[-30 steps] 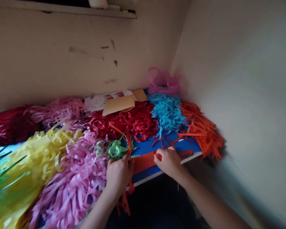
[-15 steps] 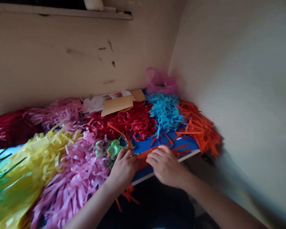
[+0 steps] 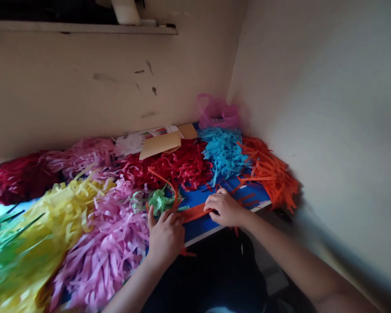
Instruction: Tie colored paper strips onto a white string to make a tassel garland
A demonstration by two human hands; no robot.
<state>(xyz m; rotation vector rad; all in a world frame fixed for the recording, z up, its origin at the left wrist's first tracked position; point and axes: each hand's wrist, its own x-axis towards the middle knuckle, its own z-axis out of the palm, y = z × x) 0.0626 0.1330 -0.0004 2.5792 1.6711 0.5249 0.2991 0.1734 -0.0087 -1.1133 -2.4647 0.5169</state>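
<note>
Beige wall (image 3: 84,87) at back, scuffed and marked, meeting a paler side wall (image 3: 313,130) at the right corner. Blue tabletop (image 3: 198,204) with a white edge, heaped with shredded paper.

Far left: green shreds (image 3: 3,256), then yellow shreds (image 3: 52,221) beside them. Dark crimson shreds (image 3: 16,178) lie along the wall, with pale pink shreds (image 3: 84,154) next along. Large pink heap (image 3: 101,230) in front.

Left hand (image 3: 166,237) sits at the front edge of the pink heap, fingers curled together, just below a small tuft of light green shreds (image 3: 159,201). Its grip meets the near end of an orange-red paper strip (image 3: 195,213); cannot tell whether it is clamped on it.

Strip lies flat across bare blue, running to the right hand (image 3: 224,208), where thumb and fingers close on its other end.

Behind the hands: red shreds (image 3: 169,167), with a brown envelope (image 3: 159,144) and printed paper (image 3: 130,142) beyond them. Further right, cyan shreds (image 3: 223,150) below a magenta plastic bag (image 3: 217,112). Orange shreds (image 3: 269,171) fill the corner against the side wall.
</note>
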